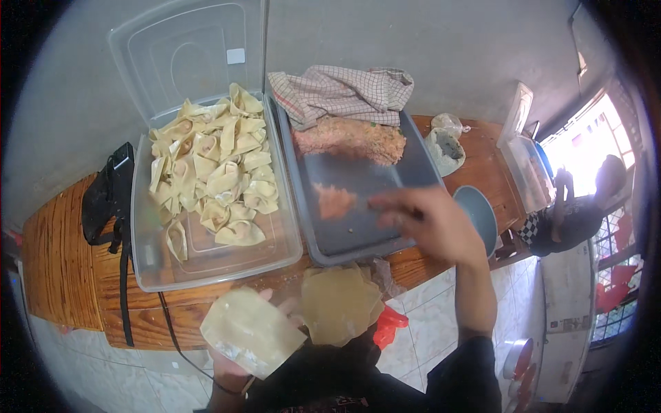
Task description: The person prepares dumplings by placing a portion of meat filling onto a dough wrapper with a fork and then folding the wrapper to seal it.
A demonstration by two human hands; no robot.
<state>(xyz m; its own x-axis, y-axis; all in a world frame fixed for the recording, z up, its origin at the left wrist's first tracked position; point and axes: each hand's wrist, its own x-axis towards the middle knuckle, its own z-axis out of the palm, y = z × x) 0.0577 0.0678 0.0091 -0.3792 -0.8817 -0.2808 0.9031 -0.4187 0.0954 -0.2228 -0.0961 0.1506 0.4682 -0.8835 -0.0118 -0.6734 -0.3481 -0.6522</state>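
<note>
The right hand (420,220) is reaching out over the grey tray (358,234), fingers bunched and blurred — whether they are pinching anything cannot be told. A small pink lump of filling (334,201) is lying just left of its fingertips, with the big mound of filling (351,140) further ahead. The left hand (237,365) is lying flat and open — a pale, square wrapper (251,330) resting across its palm, well below the tray and nearer the body.
</note>
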